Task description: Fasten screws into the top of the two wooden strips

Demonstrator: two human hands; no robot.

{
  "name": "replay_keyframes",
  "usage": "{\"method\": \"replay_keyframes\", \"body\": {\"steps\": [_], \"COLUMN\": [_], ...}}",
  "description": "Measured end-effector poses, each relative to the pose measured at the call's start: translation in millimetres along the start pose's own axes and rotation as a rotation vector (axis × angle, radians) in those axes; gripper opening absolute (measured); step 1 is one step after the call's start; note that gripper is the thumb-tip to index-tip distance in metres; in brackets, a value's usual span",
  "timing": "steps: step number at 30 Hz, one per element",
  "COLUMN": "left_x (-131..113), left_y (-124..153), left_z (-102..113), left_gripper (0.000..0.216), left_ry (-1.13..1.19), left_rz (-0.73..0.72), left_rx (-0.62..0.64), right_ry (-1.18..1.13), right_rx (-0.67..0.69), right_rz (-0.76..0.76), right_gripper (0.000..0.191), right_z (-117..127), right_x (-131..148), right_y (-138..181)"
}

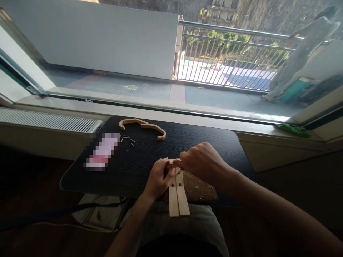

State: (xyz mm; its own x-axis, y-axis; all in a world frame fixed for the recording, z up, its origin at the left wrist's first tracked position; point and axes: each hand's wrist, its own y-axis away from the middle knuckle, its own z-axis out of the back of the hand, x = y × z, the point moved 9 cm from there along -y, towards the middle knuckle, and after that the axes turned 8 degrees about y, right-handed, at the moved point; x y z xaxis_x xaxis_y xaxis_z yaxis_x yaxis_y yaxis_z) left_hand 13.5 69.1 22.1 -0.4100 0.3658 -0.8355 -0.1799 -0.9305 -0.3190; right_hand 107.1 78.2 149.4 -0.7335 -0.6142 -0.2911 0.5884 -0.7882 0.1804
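Two pale wooden strips lie side by side near the table's front edge, their lower ends jutting toward me. Dark holes show in them, and a small screw stands up from the right strip. My left hand is closed around the strips' left side near the far end. Over the far end, my right hand is curled into a fist just above the screw; what its fingers grip is hidden. Beneath the strips is a brown, dotted, flat item.
Two curved wooden hooks lie at the back of the black table. Several loose screws lie near a pixelated pink item. A window, a radiator and a green cloth are beyond; a person stands outside by a railing.
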Motion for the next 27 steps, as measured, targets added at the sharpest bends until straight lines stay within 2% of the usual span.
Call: {"method": "replay_keyframes", "body": {"steps": [10,13,15,18,22,27], "left_x": [-3,-5,-7,-11,-12,-10], "left_y": [-2,-2,-3,-3,-4,-4], "left_z": [0,1,2,3,2,2], "left_gripper": [0.017,0.017,0.019,0.021,0.017,0.02], "left_ry": [-0.022,-0.01,0.001,0.01,0.019,0.014], "left_rz": [0.023,0.022,0.008,-0.009,0.008,0.016], "left_rx": [0.007,0.007,-0.002,-0.01,0.018,0.023], "right_ry": [0.002,-0.037,-0.09,-0.235,-0.429,-0.674], "right_rx": [0.033,0.04,0.011,-0.046,-0.107,-0.074], "right_rz": [-0.135,-0.141,-0.103,0.04,0.125,0.123], "right_gripper": [0.058,0.052,0.036,0.014,0.014,0.015], "right_z": [-1,-1,0,-1,-4,-14], "right_x": [-3,-5,-4,4,5,2], "right_y": [0,1,4,9,15,17]}}
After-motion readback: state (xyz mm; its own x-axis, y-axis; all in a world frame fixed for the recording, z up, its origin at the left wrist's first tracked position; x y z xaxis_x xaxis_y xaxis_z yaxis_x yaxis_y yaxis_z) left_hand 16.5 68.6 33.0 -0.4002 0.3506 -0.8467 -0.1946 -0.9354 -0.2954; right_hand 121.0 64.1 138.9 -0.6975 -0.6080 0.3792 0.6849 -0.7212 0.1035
